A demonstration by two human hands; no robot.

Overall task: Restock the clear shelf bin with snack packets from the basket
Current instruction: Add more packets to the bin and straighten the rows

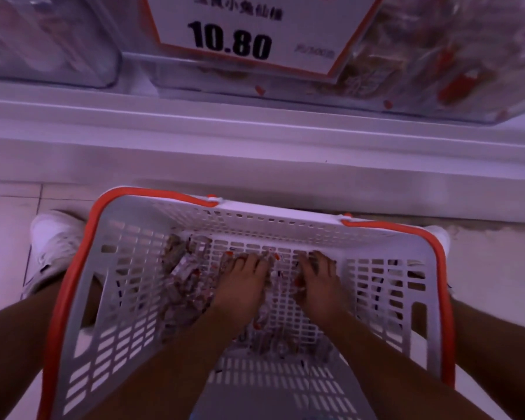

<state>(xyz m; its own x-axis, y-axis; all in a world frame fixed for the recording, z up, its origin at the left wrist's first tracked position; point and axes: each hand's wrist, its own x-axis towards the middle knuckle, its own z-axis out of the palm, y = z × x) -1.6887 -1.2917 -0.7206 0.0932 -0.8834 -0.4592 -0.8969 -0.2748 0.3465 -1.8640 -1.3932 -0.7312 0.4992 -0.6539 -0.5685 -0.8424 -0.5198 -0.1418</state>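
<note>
Both hands are down inside the basket (pixel 128 262), palms down on the loose snack packets (pixel 182 277) at its bottom. The left hand (pixel 243 286) lies with fingers spread and bent at the tips, pressing into the packets. The right hand (pixel 319 283) rests likewise, fingertips dug in. Whether either hand has closed around a packet cannot be told; the fingertips are buried. The basket is grey slotted plastic with an orange rim, standing on the floor between two white shoes (pixel 55 247). Packets are small, crinkled, brownish with red marks. Above, the clear bin (pixel 437 71) sits on the white shelf, partly filled, cut off at the top edge. A price card (pixel 255 31) reading 10.80 covers part of its front.
</note>
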